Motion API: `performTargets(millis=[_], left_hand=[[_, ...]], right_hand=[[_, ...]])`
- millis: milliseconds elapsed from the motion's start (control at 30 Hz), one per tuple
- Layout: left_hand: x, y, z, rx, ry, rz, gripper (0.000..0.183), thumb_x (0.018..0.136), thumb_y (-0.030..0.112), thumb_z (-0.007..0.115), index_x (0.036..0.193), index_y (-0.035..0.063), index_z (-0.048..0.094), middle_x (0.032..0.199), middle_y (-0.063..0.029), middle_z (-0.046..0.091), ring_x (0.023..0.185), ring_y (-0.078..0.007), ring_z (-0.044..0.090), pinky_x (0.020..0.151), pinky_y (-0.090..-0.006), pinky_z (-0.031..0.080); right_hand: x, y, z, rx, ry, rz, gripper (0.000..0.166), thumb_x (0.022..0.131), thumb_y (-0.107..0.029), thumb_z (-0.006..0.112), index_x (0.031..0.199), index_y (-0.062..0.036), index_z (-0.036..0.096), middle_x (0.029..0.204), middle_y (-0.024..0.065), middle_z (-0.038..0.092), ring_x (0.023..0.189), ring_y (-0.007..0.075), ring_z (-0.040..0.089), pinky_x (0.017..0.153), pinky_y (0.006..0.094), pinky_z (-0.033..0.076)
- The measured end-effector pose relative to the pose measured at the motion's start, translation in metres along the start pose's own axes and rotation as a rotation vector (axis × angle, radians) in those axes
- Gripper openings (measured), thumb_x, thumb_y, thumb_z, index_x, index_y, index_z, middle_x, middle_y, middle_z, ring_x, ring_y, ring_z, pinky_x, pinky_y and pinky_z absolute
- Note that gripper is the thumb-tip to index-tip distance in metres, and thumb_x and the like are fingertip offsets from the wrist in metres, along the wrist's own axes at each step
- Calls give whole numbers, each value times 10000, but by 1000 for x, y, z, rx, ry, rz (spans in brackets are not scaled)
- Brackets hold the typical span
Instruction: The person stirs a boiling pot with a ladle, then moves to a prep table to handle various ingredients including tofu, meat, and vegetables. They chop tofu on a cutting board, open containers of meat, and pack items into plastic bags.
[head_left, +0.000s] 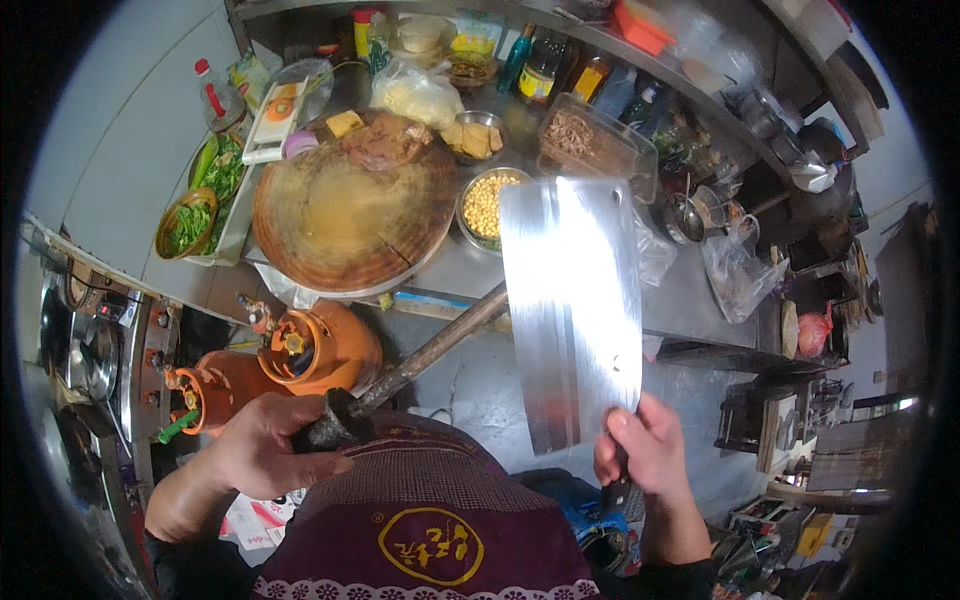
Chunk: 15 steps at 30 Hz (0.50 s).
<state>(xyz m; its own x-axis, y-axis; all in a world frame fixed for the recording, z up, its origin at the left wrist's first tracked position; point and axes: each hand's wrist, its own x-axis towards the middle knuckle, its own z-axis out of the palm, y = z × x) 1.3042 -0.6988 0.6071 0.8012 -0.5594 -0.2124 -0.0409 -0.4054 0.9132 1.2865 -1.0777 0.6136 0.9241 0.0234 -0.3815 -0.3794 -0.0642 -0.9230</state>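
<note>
My right hand (641, 446) grips the dark handle of a wide Chinese cleaver (574, 300). Its shiny blade stands up in front of me, with the spine to the right and the cutting edge to the left. My left hand (277, 442) is around the black handle of a long, worn sharpening steel (435, 349), near my apron. The steel slants up to the right, and its far end is hidden behind the blade. I cannot tell whether steel and blade touch. A round wooden chopping block (352, 214) lies beyond, with a piece of brown meat (386, 141) on it.
Orange gas cylinders (322, 349) stand left, below the counter. Around the block are a mandoline slicer (277, 120), baskets of greens (187, 223), a bowl of yellow beans (487, 202) and a clear tub of shredded meat (592, 142). A metal shelf (712, 90) overhangs the counter.
</note>
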Motion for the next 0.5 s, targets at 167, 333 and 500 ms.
performTargets(millis=[167, 333, 500], left_hand=[[-5, 0, 1, -84, -1, -83, 249, 794, 73, 789, 991, -6, 659, 878, -84, 661, 796, -147, 576, 714, -311, 480], [3, 8, 11, -147, -42, -277, 244, 812, 105, 784, 996, 5, 658, 835, -72, 636, 734, -137, 566, 690, -290, 474], [8, 11, 16, -313, -76, -281, 168, 879, 114, 725, 972, 20, 621, 703, 7, 577, 576, -61, 534, 504, -239, 434]], right_hand=[[22, 0, -3, 38, 41, -113, 211, 1014, -210, 480, 867, -59, 488, 623, 57, 543, 463, 131, 518, 421, 287, 451], [34, 5, 6, 167, 178, -90, 220, 988, -235, 509, 886, -40, 513, 553, 49, 529, 434, 145, 525, 402, 281, 431], [-5, 32, -7, -100, 3, 12, 216, 986, -248, 550, 889, -62, 497, 609, 44, 576, 465, 154, 565, 404, 267, 455]])
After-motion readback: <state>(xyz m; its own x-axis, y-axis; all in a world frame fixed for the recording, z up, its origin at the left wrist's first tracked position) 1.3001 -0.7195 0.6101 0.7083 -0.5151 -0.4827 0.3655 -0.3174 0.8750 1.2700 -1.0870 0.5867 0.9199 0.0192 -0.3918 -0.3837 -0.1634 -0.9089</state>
